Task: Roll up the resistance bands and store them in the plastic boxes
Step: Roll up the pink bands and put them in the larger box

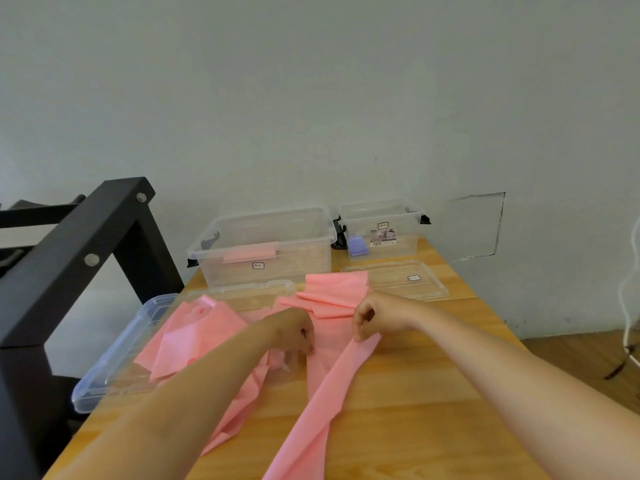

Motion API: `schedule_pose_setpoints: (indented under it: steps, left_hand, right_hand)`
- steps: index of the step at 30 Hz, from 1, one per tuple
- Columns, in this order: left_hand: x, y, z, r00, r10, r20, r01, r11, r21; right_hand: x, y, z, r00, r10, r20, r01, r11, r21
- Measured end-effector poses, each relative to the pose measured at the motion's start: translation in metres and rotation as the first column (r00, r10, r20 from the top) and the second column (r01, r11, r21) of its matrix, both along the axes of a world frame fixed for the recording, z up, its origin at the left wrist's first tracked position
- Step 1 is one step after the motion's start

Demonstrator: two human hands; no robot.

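Pink resistance bands lie loose over the middle of the wooden table [433, 375]. One long pink band [311, 410] runs toward me, and my right hand [377, 317] pinches its right edge. My left hand [294, 332] grips the band's left side, fingers curled down into the pink material. More pink band [187, 337] is heaped at the left, and a folded part [334, 289] lies behind my hands. A clear plastic box [266, 244] at the back holds a rolled pink band [249, 254]. A second clear box [384, 230] holds a rolled purple band [358, 245].
A clear lid [114, 362] lies at the table's left edge under the pink heap. Another clear lid [401, 278] lies in front of the right box. A black metal frame [79, 258] stands at the left. A white cable [627, 306] hangs at the right, beyond the table's edge.
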State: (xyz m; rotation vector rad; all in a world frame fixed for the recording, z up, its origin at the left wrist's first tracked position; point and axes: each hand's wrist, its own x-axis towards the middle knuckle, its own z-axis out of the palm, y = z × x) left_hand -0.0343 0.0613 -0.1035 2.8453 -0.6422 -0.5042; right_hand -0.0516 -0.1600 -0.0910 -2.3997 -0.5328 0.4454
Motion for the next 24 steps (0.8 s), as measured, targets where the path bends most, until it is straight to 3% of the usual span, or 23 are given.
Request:
schedule_pose_setpoints:
  steps: [3, 6, 8, 12, 16, 24]
  left_hand:
    - [0.008, 0.009, 0.017, 0.995, 0.058, 0.084, -0.051, 0.995, -0.083]
    - [0.016, 0.019, 0.047, 0.957, 0.117, 0.267, -0.081, 0.986, -0.143]
    - [0.023, 0.025, 0.073, 0.93, 0.207, 0.304, -0.124, 0.954, -0.272]
    - [0.034, 0.021, 0.139, 0.889, 0.317, 0.33, -0.112, 0.851, -0.514]
    - [0.033, 0.004, 0.212, 0.857, 0.388, 0.338, -0.013, 0.674, -0.739]
    - [0.016, -0.007, 0.312, 0.85, 0.41, 0.33, 0.127, 0.45, -0.884]
  right_hand:
    - [0.002, -0.005, 0.004, 0.997, -0.071, 0.043, 0.07, 0.997, 0.03]
    - [0.008, -0.012, 0.019, 0.969, -0.217, 0.118, 0.209, 0.975, 0.071]
    - [0.012, -0.018, 0.039, 0.942, -0.297, 0.155, 0.271, 0.947, 0.17]
    - [0.027, -0.021, 0.097, 0.882, -0.419, 0.214, 0.281, 0.835, 0.474]
    - [0.034, -0.019, 0.159, 0.807, -0.539, 0.242, 0.256, 0.689, 0.679]
    - [0.022, -0.027, 0.262, 0.746, -0.638, 0.192, 0.174, 0.465, 0.868]
